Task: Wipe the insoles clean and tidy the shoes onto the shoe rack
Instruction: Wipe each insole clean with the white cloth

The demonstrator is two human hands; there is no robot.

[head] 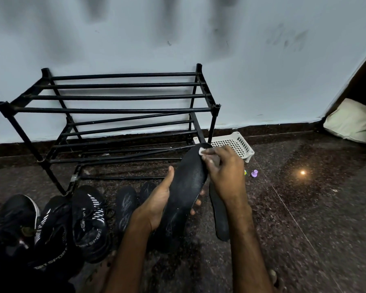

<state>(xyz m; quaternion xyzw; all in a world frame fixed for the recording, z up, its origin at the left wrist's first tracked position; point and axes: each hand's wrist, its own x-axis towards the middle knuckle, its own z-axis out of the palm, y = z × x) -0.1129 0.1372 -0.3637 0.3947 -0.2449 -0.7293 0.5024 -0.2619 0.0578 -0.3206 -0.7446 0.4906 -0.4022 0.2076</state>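
My left hand grips a black insole from below, thumb up along its left edge, toe end pointing away from me. My right hand pinches a small white wipe against the insole's toe end. A second black insole lies flat on the floor just right of the held one. The black tube shoe rack stands against the wall with bare shelves. Black sport shoes with white stripes stand in a row at the lower left, and two more dark shoes are beside my left wrist.
A white slotted plastic basket sits on the floor right of the rack, behind my right hand. A small purple object lies near it. A pale cushion rests in the far right corner. The floor is dark speckled stone.
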